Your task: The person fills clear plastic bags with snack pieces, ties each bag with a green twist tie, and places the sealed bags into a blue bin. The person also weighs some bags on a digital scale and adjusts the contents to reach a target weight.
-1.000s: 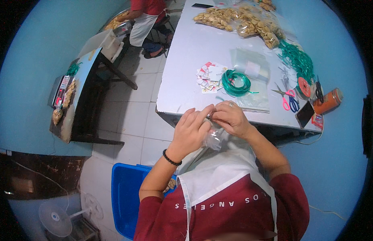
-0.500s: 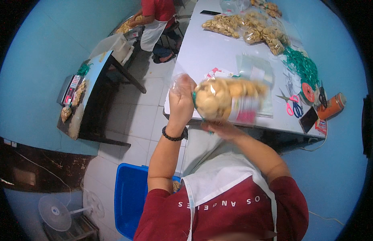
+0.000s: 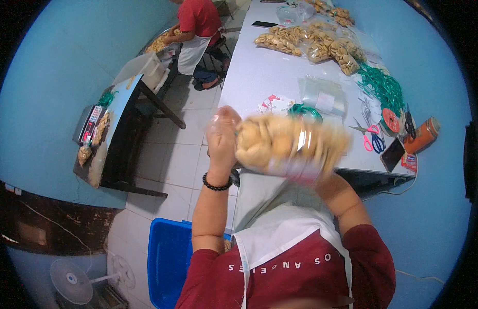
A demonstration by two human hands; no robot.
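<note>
My left hand is closed around the gathered neck of a clear plastic bag of round, golden-brown crackers. The bag lies sideways in the air over the table's near edge, blurred by motion, with a pinkish label low on its side. My right wrist comes up behind the bag's far end from the neck; the fingers there are hidden. Just beyond the bag, a coil of green ribbon and some red-and-white cards lie on the white table.
Flat clear bags, filled cracker bags, green strips, scissors, a phone and an orange container are on the table. A blue bin stands at my left. A seated co-worker handles crackers farther off.
The bag has swung leftward and toward level, its neck still in my left hand. My right hand has moved right and behind it. The green ribbon coil has come into sight.
</note>
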